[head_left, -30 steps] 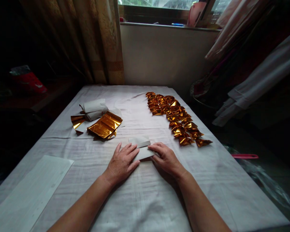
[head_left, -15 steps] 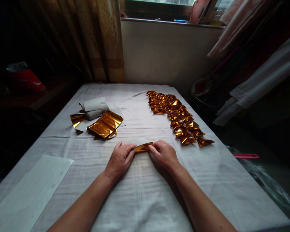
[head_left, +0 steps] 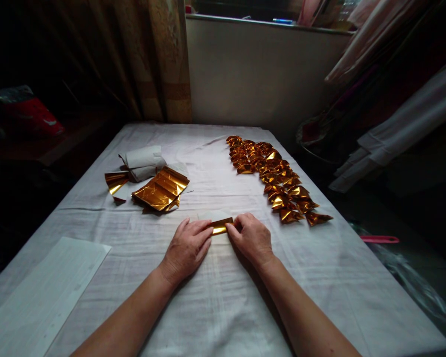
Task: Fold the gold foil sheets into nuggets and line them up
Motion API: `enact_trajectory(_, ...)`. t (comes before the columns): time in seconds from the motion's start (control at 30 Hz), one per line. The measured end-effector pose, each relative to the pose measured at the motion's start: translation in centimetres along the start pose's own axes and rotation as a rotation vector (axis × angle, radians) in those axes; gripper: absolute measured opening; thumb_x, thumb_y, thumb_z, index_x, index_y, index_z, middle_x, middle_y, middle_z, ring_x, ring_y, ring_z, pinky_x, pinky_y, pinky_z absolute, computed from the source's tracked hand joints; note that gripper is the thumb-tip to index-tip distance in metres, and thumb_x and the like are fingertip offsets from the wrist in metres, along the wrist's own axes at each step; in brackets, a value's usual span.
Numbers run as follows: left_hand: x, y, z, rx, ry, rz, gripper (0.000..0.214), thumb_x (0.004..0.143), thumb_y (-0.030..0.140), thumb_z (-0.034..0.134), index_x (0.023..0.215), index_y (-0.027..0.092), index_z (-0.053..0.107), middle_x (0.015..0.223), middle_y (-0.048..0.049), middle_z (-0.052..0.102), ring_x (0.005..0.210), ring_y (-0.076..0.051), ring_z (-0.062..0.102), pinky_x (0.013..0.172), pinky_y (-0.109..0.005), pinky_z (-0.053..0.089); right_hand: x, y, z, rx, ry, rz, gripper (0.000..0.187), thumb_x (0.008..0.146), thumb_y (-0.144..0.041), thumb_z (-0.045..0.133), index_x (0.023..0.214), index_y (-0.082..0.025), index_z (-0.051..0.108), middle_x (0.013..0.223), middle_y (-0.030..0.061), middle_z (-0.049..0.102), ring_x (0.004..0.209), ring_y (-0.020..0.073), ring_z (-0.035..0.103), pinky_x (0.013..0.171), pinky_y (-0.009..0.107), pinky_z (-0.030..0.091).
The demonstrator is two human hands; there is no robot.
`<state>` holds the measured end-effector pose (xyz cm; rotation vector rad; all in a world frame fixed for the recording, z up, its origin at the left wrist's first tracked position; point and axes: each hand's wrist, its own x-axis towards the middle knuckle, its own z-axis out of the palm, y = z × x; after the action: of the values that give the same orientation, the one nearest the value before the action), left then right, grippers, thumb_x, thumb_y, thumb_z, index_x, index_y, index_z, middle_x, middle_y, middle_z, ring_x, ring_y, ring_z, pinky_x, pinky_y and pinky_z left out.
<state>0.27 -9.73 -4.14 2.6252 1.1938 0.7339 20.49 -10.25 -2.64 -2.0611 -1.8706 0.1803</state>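
Between my hands, near the middle of the cloth-covered table [head_left: 215, 297], lies a narrow folded strip of gold foil paper [head_left: 221, 226]. My left hand [head_left: 188, 246] presses its left end, fingers together over it. The right end is pinched by my right hand [head_left: 251, 238], thumb in front and fingers curled behind. Beyond my left hand rests a stack of gold foil sheets [head_left: 161, 189], with a fanned gold piece [head_left: 116, 182] beside it. Rows of folded gold foil pieces [head_left: 271, 173] spread over the far right part of the table.
A roll of whitish paper [head_left: 143, 161] sits behind the foil stack. At the near left is a white paper sheet [head_left: 48, 292]. Hanging clothes [head_left: 401, 129], a pink handle [head_left: 379, 239] and clear plastic [head_left: 416, 282] are beyond the right edge. A curtain [head_left: 152, 64] hangs behind.
The foil strip now lies flatter, its front face catching the light. My left fingers have flattened over its left end. The camera has tilted slightly down.
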Motion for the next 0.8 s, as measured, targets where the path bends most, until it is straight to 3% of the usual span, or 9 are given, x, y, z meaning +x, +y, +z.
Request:
enact_trajectory(0.2, -0.1, 0.1, -0.2, 0.058, -0.056, 0.009, 0.032, 0.096, 0.027, 0.049, 0.124, 0.022, 0.063, 0.131, -0.007, 0.066, 0.122, -0.025, 0.058, 0.112, -0.051, 0.032, -0.3, 0.3, 0.9, -0.03, 0.088, -0.029, 0.018, 0.089, -0.038, 0.063, 0.085, -0.02, 0.063, 0.084, 0.0036, 0.064, 0.075, 0.0185, 0.059, 0.063, 0.028, 0.038)
enact_trajectory(0.33, -0.2, 0.1, -0.2, 0.076, -0.058, 0.01, 0.034, 0.096, 0.029, 0.05, 0.126, 0.022, 0.062, 0.129, -0.0065, 0.067, 0.121, -0.025, 0.058, 0.113, -0.051, 0.03, -0.8, 0.3, 1.0, 0.003, 0.149, -0.229, 0.02, 0.094, -0.03, 0.054, 0.103, -0.019, 0.067, 0.107, 0.0094, 0.07, 0.099, 0.0229, 0.061, 0.084, 0.032, 0.044)
enact_trajectory(0.43, -0.2, 0.2, -0.2, 0.087, -0.067, 0.003, 0.034, 0.096, 0.03, 0.05, 0.127, 0.022, 0.062, 0.13, -0.0061, 0.067, 0.121, -0.025, 0.058, 0.114, -0.052, 0.029, -1.3, 0.2, 1.1, 0.007, 0.037, -0.459, 0.036, 0.098, -0.031, 0.046, 0.129, -0.02, 0.06, 0.137, 0.0077, 0.061, 0.13, 0.0251, 0.049, 0.107, 0.04, 0.035)
enact_trajectory(0.5, -0.3, 0.3, -0.2, 0.089, -0.079, -0.006, 0.036, 0.096, 0.029, 0.049, 0.129, 0.022, 0.06, 0.132, -0.0056, 0.065, 0.123, -0.025, 0.057, 0.114, -0.052, 0.028, -1.7, 0.2, 1.3, -0.016, -0.088, -0.531, 0.045, 0.1, -0.035, 0.043, 0.141, -0.02, 0.05, 0.148, 0.0071, 0.051, 0.14, 0.0247, 0.039, 0.115, 0.045, 0.027)
enact_trajectory(0.63, -0.4, 0.1, -0.2, 0.092, -0.108, -0.006, 0.038, 0.097, 0.031, 0.049, 0.133, 0.023, 0.058, 0.135, -0.0049, 0.063, 0.126, -0.025, 0.055, 0.115, -0.052, 0.025, -2.1, 0.5, 1.3, -0.056, -0.225, -0.541, 0.06, 0.1, -0.047, 0.04, 0.151, -0.018, 0.035, 0.157, 0.0094, 0.034, 0.146, 0.0246, 0.029, 0.121, 0.05, 0.017)
enact_trajectory(0.8, -0.6, 0.0, -0.6, 0.12, -0.105, 0.02, 0.038, 0.097, 0.036, 0.049, 0.132, 0.026, 0.059, 0.132, -0.0053, 0.065, 0.125, -0.026, 0.055, 0.116, -0.054, 0.023, -2.1, 1.5, 0.6, -0.134, -0.243, -0.413, 0.062, 0.099, -0.051, 0.041, 0.151, -0.018, 0.037, 0.159, 0.0123, 0.029, 0.147, 0.0263, 0.027, 0.12, 0.053, 0.018)
